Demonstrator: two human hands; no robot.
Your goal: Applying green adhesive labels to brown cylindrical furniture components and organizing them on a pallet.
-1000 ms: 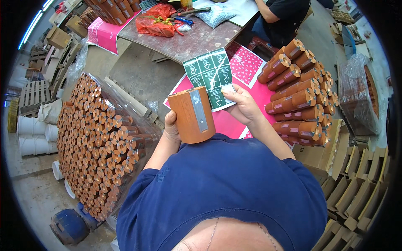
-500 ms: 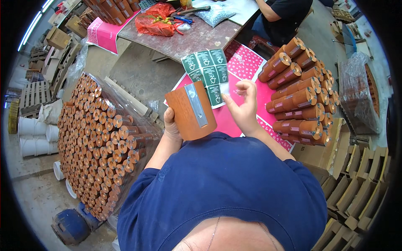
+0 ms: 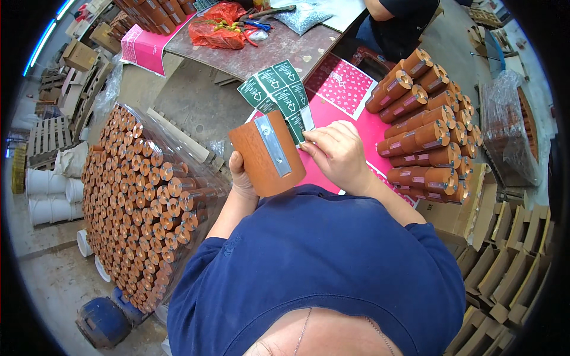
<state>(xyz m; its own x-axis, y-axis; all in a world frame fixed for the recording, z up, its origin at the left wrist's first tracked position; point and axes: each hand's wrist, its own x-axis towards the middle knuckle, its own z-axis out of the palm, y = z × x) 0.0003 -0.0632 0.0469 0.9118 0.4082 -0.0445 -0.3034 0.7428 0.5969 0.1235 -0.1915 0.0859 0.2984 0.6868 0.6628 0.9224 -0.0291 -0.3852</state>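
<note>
Cylinder (image 3: 249, 153) tilted, before the shirt (image 3: 320, 249); sheet (image 3: 270, 89) behind it. Left hand (image 3: 242, 177) clamped on cylinder; its grip on sheet hidden, cannot tell. Right hand (image 3: 339, 154) pinches sheet's lower edge. Judgement: peel label (image 3: 295, 127) slowly, low angle, cylinder steady, avoiding creases.

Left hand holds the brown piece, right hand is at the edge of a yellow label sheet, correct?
Wrong colour: the head view shows a green label sheet. The left hand holds the brown piece; the right hand is at the sheet's edge.
</note>
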